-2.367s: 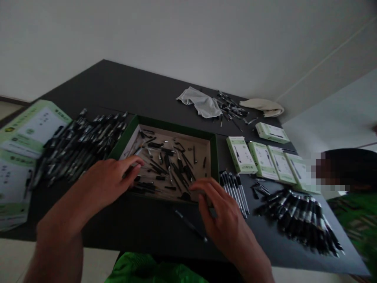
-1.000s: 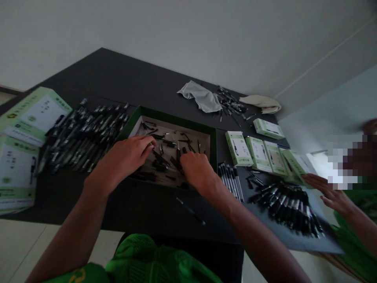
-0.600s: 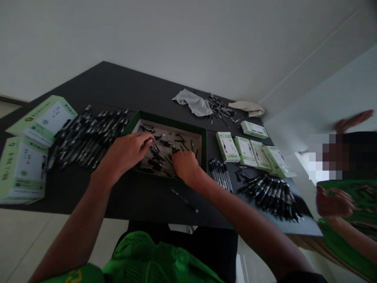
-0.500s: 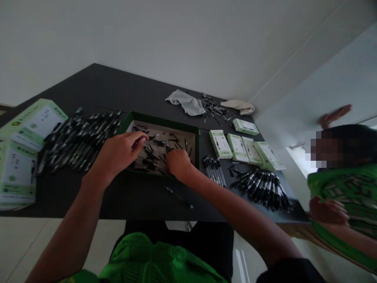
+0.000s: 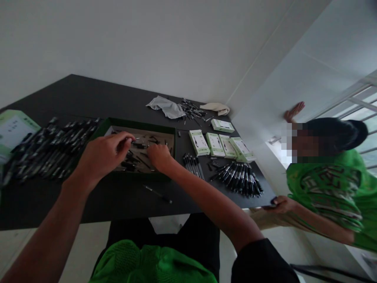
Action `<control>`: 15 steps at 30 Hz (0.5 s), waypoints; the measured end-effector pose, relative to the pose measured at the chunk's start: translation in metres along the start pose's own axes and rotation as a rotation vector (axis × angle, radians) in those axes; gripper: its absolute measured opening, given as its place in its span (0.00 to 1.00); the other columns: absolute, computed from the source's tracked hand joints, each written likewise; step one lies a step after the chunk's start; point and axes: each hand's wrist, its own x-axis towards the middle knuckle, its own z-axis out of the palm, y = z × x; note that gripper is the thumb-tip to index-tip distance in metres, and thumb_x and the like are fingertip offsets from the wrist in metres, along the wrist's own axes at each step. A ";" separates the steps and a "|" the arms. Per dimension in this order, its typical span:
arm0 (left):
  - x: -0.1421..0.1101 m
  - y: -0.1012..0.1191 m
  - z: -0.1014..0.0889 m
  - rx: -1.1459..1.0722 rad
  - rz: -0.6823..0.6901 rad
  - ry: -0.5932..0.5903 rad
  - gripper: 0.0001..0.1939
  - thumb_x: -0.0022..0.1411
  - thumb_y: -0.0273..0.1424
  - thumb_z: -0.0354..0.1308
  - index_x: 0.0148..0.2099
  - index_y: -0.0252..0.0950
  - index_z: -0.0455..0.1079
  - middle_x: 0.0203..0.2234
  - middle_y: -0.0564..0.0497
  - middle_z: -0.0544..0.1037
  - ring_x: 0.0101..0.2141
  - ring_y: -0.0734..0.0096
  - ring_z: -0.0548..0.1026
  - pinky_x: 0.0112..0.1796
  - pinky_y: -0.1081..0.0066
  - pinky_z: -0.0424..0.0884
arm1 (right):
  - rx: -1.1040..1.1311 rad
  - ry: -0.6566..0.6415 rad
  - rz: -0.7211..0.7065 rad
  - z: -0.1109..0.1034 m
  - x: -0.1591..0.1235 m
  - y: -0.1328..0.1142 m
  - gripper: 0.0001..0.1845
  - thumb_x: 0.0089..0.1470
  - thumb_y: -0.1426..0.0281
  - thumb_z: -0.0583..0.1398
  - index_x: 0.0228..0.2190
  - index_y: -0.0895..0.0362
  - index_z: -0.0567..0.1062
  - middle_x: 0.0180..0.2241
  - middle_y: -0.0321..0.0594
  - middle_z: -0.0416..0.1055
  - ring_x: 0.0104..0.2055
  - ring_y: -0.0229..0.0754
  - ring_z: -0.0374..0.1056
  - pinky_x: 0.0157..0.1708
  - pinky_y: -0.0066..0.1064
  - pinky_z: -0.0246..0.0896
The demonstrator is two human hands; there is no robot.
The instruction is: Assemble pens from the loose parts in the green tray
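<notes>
A shallow green box [image 5: 141, 123] with a pale inside holds loose black pen parts [image 5: 131, 160]. Over its left side is my left hand [image 5: 103, 152], thumb and fingers pinched together; whatever is between the fingertips is too small to name. My right hand [image 5: 159, 157] reaches into the right half of the box with its fingers curled down, and what they grip is hidden. Left of the box lies a large heap of black pens [image 5: 55, 151], touching or close to its wall. One single pen [image 5: 158, 194] rests on the dark table in front of the box.
Several green-and-white cartons [image 5: 216, 144] stand at the right, with a row of pens [image 5: 193, 166] and a fanned pile of pens [image 5: 240, 179] before them. Cloths [image 5: 166, 107] and more pens lie behind. A co-worker [image 5: 326, 177] stands beyond the table's right end.
My view has turned to the right, so the table things sit further left. Both my hands stay at the box. The co-worker's lower hand has come down to the table's corner.
</notes>
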 end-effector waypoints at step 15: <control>-0.036 0.135 0.035 -0.618 0.099 -0.114 0.17 0.79 0.34 0.40 0.54 0.39 0.70 0.31 0.48 0.82 0.30 0.64 0.82 0.34 0.68 0.74 | 1.070 0.660 -0.074 -0.015 -0.138 0.061 0.23 0.68 0.49 0.56 0.43 0.54 0.80 0.35 0.39 0.77 0.29 0.38 0.70 0.30 0.29 0.68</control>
